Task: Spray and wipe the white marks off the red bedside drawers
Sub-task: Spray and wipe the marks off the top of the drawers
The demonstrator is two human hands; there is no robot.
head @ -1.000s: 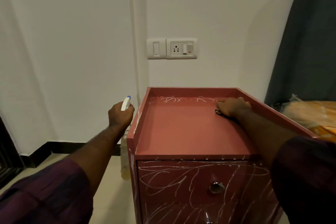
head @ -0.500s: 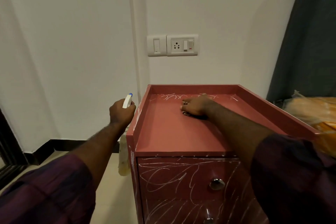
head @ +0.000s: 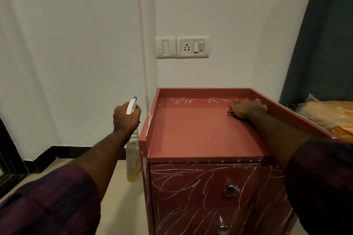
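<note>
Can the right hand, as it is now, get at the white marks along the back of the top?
Probably yes. The right hand, with its cloth, rests on the drawers' top just beside the white marks; nothing stands between them.

Left arm stretched forward at left, bare forearm past a dark sleeve, left hand [head: 125, 120] knuckles up, curled round the spray bottle [head: 131, 106] neck, right arm reaching far right, right hand [head: 246, 108] palm down, fingers bent over a dark cloth [head: 230, 113]
</note>
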